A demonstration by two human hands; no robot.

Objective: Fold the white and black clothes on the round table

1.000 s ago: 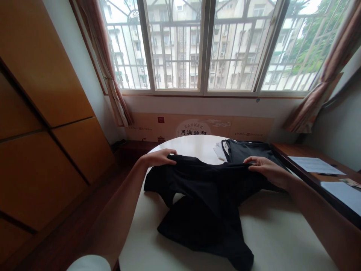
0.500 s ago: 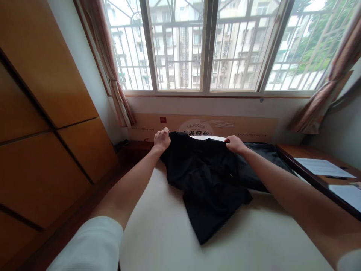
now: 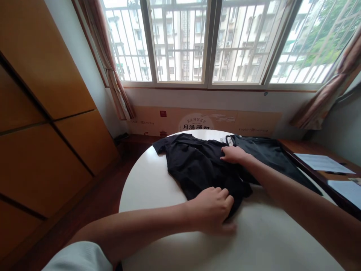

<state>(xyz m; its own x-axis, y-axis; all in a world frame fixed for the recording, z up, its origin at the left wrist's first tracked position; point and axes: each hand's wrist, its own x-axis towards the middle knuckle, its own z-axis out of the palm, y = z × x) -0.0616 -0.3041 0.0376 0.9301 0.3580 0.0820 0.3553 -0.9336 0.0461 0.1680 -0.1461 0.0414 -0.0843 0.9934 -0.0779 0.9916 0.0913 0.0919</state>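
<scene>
A black short-sleeved T-shirt (image 3: 194, 160) lies spread and wrinkled on a round white table (image 3: 141, 192), its neckline toward the window. My left hand (image 3: 213, 207) is over the shirt's near end, fingers bent downward and the thumb stretched away from them, slightly blurred; it hides part of the hem. Against the shirt's far right part rests my right hand (image 3: 234, 154), thumb and finger a little apart, no cloth visibly pinched between them.
Right of the shirt lies a dark flat item (image 3: 259, 146), apparently a bag or folded cloth. Papers (image 3: 324, 163) and a pen (image 3: 335, 173) are on a brown wooden surface at the right. A printed cardboard panel (image 3: 254, 120) stands under the window; wooden cabinets (image 3: 76, 146) are at the left.
My left hand has let go of the shirt's far left shoulder and come down to its near end. My right hand has moved slightly nearer. The raised shirt top now lies flatter.
</scene>
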